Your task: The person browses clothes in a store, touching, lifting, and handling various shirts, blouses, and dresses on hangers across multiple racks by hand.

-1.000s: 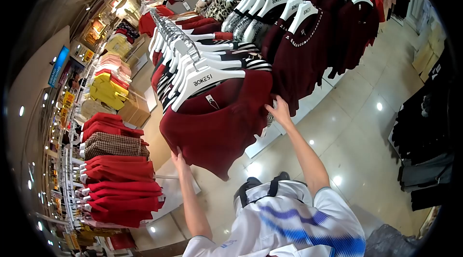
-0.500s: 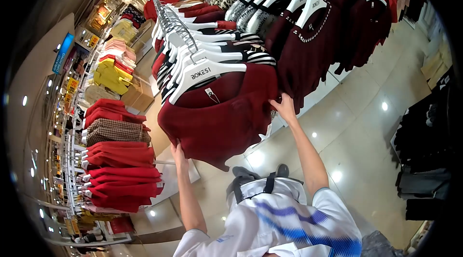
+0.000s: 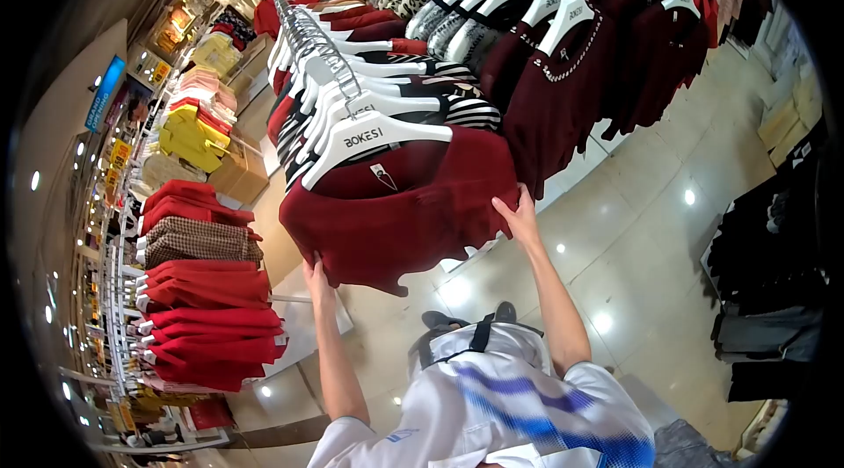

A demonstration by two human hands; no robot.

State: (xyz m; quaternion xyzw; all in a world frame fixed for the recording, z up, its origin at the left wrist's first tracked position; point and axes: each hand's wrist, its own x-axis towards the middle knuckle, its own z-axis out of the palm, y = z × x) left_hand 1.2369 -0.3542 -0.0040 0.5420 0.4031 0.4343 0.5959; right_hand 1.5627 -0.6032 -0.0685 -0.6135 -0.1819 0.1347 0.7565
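A dark red sweater [image 3: 396,226] hangs at the front end of the rack, on a white hanger [image 3: 374,136] lettered BOKESI. My left hand [image 3: 318,279] pinches its lower left edge, with the fingertips partly behind the cloth. At its right side, my right hand [image 3: 520,217] grips the sleeve edge between thumb and fingers. The cloth is spread between both hands. A small tag [image 3: 383,175] shows inside the neckline. Behind it, striped tops [image 3: 470,112] hang close together on the same rail.
Maroon sweaters [image 3: 563,81] with a beaded neckline hang at the right. Red garments [image 3: 211,319] fill a wall rack on the left. Dark clothes [image 3: 765,248] hang at far right. A cardboard box [image 3: 239,171] stands behind the rack, and glossy floor tiles [image 3: 633,231] lie below.
Both hands have shifted slightly, the right one outward and a little lower on the sweater's side. The sweater is stretched wider and its lower edge has risen.
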